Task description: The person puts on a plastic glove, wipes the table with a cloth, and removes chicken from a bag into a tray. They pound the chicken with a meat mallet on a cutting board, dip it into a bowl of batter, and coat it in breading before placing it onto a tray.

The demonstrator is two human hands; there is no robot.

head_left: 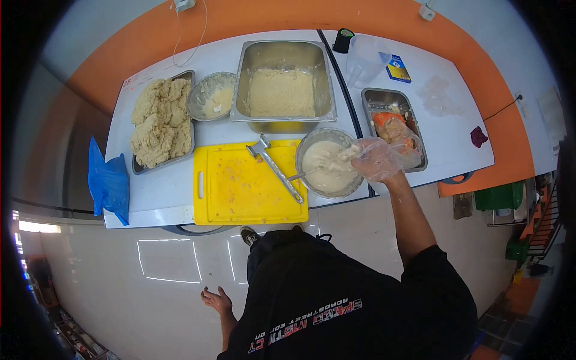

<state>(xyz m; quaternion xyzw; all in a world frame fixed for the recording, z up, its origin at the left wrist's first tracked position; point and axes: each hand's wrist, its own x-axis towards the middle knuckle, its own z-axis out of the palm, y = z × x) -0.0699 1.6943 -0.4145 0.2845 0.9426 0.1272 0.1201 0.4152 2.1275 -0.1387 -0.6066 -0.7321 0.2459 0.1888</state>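
Observation:
My right hand (377, 159), in a clear plastic glove, is at the right rim of a metal bowl (324, 174) of white batter. Its fingers are closed on a batter-coated piece (347, 155) over the bowl. A thin handle leans out of the batter to the left. My left hand (217, 299) hangs bare below the table's front edge, fingers apart, holding nothing. Left of the bowl, a metal meat mallet (275, 169) lies across the yellow cutting board (234, 186). Right of my right hand, a metal tray (378, 96) holds a plastic bag (408, 147) and orange pieces.
Behind the board stands a deep steel pan (282, 90) of crumbs. A small bowl (213, 99) and a heaped tray of breaded pieces (159, 123) are at left, by a blue bag (109, 185). A clear jug (366, 60) and a blue-yellow box (398, 69) stand at back right.

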